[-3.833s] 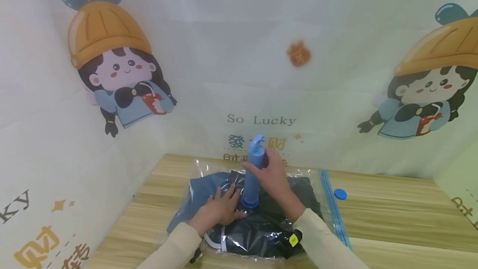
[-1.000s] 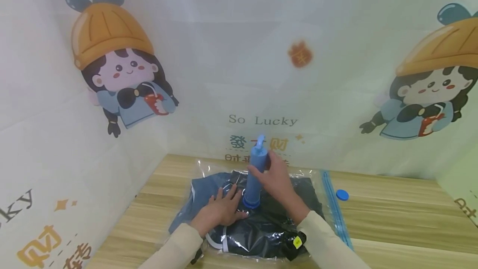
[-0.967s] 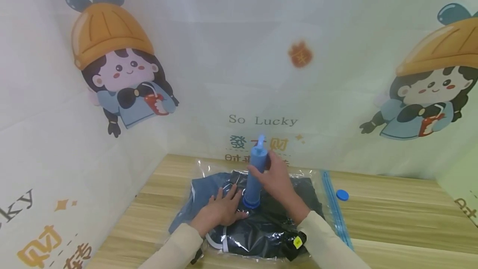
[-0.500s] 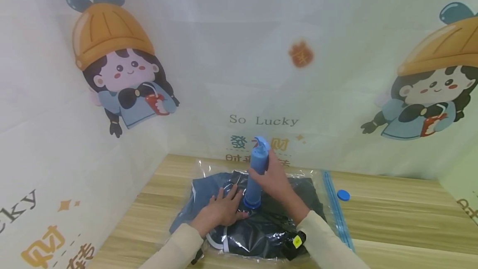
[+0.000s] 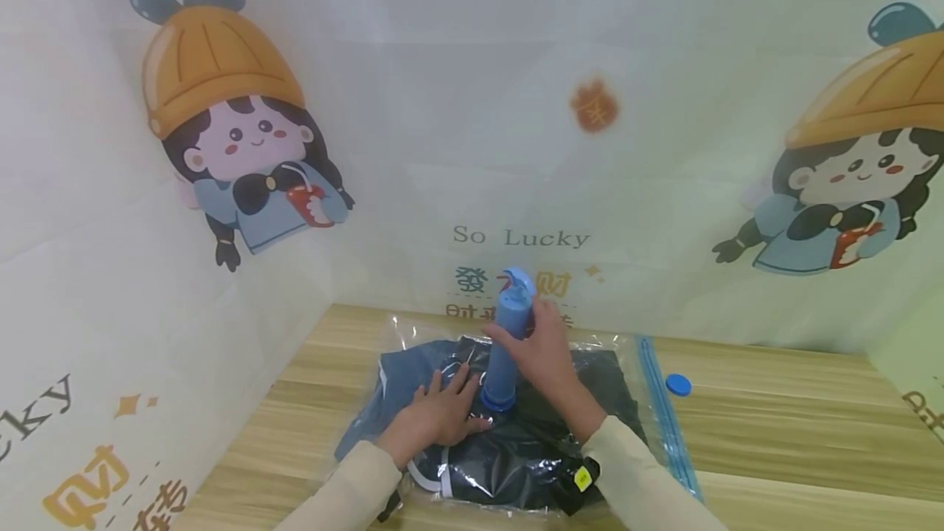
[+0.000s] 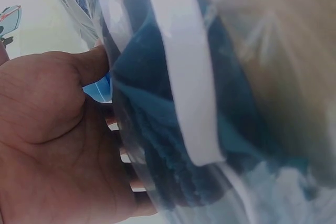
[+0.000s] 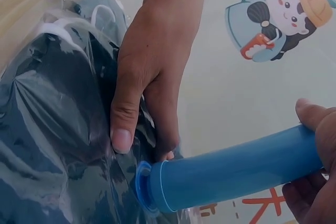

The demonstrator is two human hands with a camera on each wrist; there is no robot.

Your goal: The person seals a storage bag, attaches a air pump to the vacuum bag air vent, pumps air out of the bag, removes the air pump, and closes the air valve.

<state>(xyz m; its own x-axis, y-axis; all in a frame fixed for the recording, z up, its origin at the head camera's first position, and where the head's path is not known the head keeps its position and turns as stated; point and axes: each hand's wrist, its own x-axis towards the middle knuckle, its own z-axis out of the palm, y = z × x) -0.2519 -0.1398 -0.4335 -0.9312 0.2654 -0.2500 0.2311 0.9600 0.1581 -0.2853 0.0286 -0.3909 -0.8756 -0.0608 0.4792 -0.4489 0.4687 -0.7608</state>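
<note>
Now the blue pump (image 5: 506, 342) stands upright, top toward 12 o'clock, right hand (image 5: 542, 348) fingers wrapped round it; left hand (image 5: 435, 414) presses flat on the bag (image 5: 516, 441).

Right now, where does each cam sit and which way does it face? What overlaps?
Head: worn on the head, facing forward and down at the wooden table; shows both sleeved forearms, left hand flat on the vacuum bag, right hand gripping the upright blue pump.
Left wrist: under the left palm, facing along the fingers; bag fills the frame, palm visible.
Right wrist: at the right wrist, facing along the pump toward its base; shows right fingers and the left hand.
Shared: pump, bag and left hand appear in head and right wrist.
</note>
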